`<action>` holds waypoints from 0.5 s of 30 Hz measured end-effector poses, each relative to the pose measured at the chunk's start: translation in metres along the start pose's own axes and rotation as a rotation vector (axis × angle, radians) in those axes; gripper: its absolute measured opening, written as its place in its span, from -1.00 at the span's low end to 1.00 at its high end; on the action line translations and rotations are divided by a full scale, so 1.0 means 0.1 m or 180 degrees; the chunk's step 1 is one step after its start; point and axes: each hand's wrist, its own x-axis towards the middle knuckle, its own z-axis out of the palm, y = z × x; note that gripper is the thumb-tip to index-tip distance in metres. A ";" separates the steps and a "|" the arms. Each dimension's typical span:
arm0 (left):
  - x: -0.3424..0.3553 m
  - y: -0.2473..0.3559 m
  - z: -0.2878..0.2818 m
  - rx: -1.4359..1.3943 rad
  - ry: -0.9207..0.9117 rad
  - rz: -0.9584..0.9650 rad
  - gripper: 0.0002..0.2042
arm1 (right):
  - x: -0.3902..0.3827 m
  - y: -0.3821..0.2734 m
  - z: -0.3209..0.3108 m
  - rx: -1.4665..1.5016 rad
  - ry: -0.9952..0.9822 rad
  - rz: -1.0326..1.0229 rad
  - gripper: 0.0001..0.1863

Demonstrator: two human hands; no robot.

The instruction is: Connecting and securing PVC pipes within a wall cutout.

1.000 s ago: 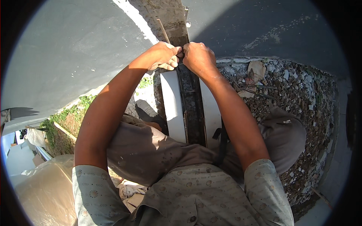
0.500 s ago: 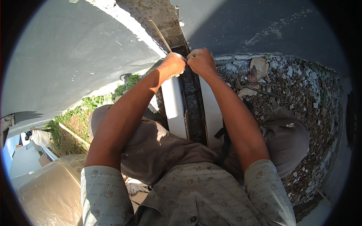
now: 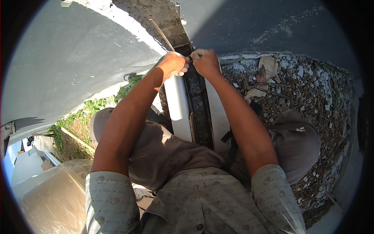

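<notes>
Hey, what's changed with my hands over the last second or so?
Little has changed. The left hand and right hand have stayed pressed together at the far end of the white pipes; they sit slightly higher in the picture, mostly because the head moved. The pipes, the dark channel and the gravel are unmoved.

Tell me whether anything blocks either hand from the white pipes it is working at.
Nothing visible does. The left hand already rests on the top of the left white pipe, and the right hand sits above the right white pipe. What the fingers pinch between them is too small to tell.
</notes>
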 end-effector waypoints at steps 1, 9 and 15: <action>0.04 -0.02 0.00 0.0043 0.0288 -0.0043 -0.84 | 0.00 0.01 -0.01 0.0089 -0.0152 -0.0023 -0.81; 0.24 -0.23 -0.14 0.1714 0.0098 0.1324 -0.74 | -0.03 -0.01 -0.34 0.0788 -0.1505 0.0999 -0.66; 0.37 -0.31 -0.07 0.2620 0.0302 0.0302 -0.69 | -0.09 -0.10 -0.37 0.0697 -0.1909 0.1301 -0.64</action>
